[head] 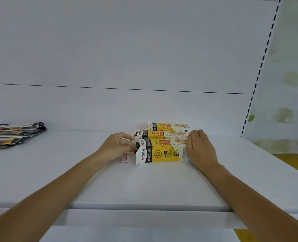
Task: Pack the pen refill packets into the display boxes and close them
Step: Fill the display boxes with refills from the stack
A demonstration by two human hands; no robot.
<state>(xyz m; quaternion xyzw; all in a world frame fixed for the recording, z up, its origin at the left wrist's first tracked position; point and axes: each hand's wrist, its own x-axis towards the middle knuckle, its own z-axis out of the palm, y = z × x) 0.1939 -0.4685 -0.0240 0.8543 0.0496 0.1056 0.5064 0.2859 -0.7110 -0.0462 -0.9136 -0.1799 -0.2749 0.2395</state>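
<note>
1. Display boxes (159, 134) lay side by side on the shelf (144, 186), three in all; the nearest box (162, 152) had its left flap (126, 157) open.
2. The left hand (117, 145) curled at that open end (any pinch was hidden); the right hand (199, 147) gripped the box's right end.
3. Forcing the flap could have crumpled it, or skewed the box if the right hand slipped.
4. One pile of refill packets (13, 135) lay far left, its number unclear.

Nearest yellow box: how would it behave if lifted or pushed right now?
The box is likely stiff: thin card, flat sides. Its left end flap hangs open, so tilting could spill contents. Flat on the shelf, it should slide, not roll.
</note>
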